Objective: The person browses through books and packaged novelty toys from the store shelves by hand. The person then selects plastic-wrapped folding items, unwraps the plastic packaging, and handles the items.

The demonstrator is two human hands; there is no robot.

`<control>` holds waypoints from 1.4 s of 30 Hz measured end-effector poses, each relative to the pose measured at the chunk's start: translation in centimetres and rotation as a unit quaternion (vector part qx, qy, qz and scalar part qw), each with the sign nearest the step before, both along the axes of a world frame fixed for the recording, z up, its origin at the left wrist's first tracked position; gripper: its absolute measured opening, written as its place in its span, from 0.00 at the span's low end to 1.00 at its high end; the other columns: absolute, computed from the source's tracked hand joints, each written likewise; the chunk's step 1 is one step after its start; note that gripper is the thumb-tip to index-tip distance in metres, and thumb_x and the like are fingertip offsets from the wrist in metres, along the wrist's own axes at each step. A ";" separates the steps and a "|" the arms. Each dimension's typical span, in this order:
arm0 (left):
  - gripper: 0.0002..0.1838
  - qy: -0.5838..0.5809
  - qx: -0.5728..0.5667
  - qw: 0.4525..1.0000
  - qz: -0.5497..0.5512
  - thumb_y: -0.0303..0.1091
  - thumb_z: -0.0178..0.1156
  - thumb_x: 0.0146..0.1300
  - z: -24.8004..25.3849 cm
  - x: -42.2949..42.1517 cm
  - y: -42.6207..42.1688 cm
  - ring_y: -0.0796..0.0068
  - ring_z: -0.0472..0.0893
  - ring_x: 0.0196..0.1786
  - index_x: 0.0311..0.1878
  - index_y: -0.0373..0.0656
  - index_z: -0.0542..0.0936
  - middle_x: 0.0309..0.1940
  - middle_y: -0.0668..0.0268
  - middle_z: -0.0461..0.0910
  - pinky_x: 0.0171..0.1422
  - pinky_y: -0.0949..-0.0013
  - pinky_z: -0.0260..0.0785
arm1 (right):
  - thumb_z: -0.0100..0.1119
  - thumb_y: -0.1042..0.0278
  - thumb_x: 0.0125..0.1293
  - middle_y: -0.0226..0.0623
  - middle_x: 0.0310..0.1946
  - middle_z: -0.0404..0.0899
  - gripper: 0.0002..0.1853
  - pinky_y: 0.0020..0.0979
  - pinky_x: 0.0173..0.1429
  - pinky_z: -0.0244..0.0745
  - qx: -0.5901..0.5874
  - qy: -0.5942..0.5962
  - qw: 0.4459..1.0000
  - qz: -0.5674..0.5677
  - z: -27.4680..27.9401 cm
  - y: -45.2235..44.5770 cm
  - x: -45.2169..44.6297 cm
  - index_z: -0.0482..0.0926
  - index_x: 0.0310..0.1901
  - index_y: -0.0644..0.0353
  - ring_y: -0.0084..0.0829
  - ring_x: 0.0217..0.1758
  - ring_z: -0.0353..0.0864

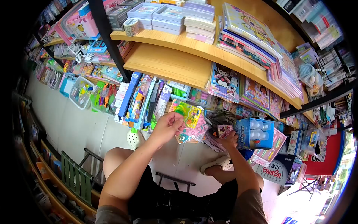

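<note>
My left hand (170, 126) has its fingers curled together at the left edge of a pile of colourful packets; what it holds, if anything, is hidden. A yellow packet (192, 115) lies on that pile, above pink packets (194, 130). To the right, my right hand (228, 140) grips a small pink card packet (224, 130) by its lower edge. Dark packets (220, 117) lie just behind it. A blue box (256, 133) with clear-topped items stands to the right of this hand.
Wooden shelves (167, 63) with stacked books and boxes run overhead. Boxed goods (138, 99) stand below on the left, beside a clear bin (81, 92). A Ganten carton (274, 168) and a red panel (326, 153) are at right. A folding stool (76, 175) stands at lower left.
</note>
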State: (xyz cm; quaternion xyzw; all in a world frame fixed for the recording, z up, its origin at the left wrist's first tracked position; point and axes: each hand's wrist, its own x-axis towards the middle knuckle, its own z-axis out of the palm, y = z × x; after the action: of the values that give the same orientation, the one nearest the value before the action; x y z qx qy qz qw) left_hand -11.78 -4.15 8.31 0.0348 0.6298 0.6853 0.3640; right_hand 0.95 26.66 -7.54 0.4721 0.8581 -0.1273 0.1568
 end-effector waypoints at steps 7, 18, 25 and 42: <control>0.09 0.025 0.046 0.996 0.071 0.36 0.50 0.67 1.5 -1.2 -1.4 0.82 0.77 0.37 0.43 0.42 0.74 0.35 0.69 0.78 0.37 0.79 0.71 | 0.73 0.53 0.36 0.51 0.48 0.60 0.44 0.45 0.55 0.63 -0.014 0.191 0.962 0.197 9.0 -2.4 -1.1 0.56 0.52 0.62 0.52 0.53 0.63; 0.08 0.016 0.066 0.989 0.129 0.34 0.49 0.66 2.7 -1.2 -3.6 0.80 0.78 0.36 0.41 0.42 0.74 0.34 0.69 0.78 0.39 0.76 0.71 | 0.67 0.45 0.43 0.55 0.51 0.61 0.42 0.54 0.57 0.57 0.132 0.321 0.912 0.216 17.8 -1.3 -14.5 0.60 0.54 0.63 0.55 0.56 0.62; 0.08 -0.004 0.089 0.981 0.172 0.33 0.48 0.66 3.1 -2.2 -5.1 0.78 0.78 0.37 0.41 0.40 0.73 0.33 0.66 0.77 0.39 0.74 0.73 | 0.58 0.36 0.49 0.59 0.65 0.48 0.44 0.61 0.67 0.32 0.175 0.167 0.946 0.214 14.7 -1.6 -14.5 0.61 0.61 0.61 0.54 0.70 0.43; 0.07 -0.015 0.096 0.979 0.179 0.34 0.50 0.66 2.2 -1.2 -6.7 0.78 0.78 0.34 0.39 0.40 0.73 0.32 0.66 0.77 0.38 0.76 0.72 | 0.66 0.40 0.42 0.48 0.53 0.64 0.46 0.49 0.58 0.60 -0.012 0.091 0.985 0.146 -5.4 -10.0 -9.1 0.59 0.55 0.65 0.47 0.59 0.62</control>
State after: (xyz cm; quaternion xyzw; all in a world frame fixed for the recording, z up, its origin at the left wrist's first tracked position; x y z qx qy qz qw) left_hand -13.02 -10.83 10.53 -0.0541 0.5512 0.7973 0.2399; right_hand -8.12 16.65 -12.93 0.3259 0.9270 -0.1554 0.1010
